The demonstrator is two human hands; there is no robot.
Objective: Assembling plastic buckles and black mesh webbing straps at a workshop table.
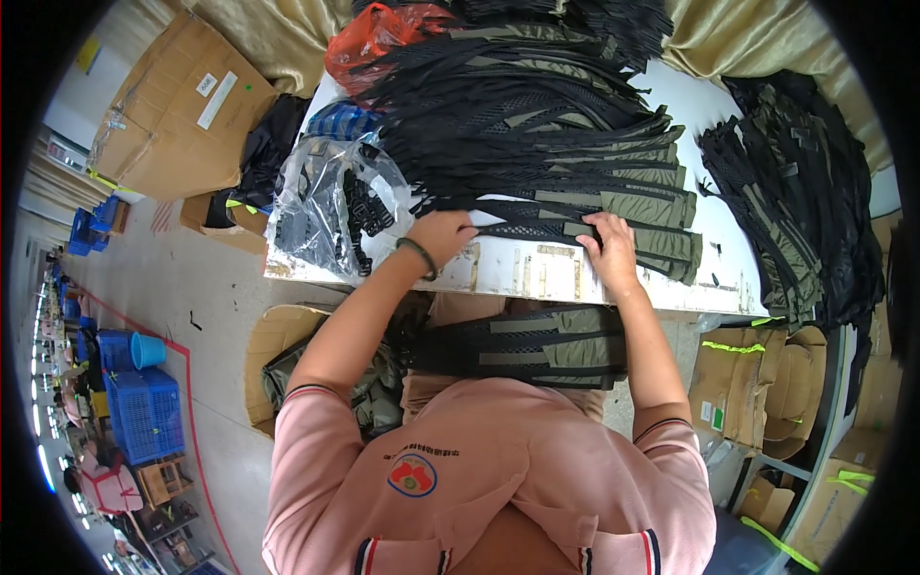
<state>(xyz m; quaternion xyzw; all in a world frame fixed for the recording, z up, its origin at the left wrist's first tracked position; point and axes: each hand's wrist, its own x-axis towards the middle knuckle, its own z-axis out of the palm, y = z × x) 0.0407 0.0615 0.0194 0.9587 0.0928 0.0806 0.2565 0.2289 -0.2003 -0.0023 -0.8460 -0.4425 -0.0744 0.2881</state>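
My left hand (441,238) is closed in a pinch on the narrow dark end of a fabric strap (522,230) of black mesh and olive cloth. Towards its wide olive end, my right hand (610,251) grips the same strap at its near edge, thumb below and fingers on top. This strap lies at the near side of a large fanned pile of similar straps (537,125), whose olive ends point right. More such straps (517,343) rest across my lap, under the table edge.
On the white table (546,273), a clear plastic bag (321,211) with black buckles stands left of the pile. A red plastic bag (369,43) sits behind it. Black and olive pieces (786,192) hang at the right. Cardboard boxes (278,350) stand on the floor beside me.
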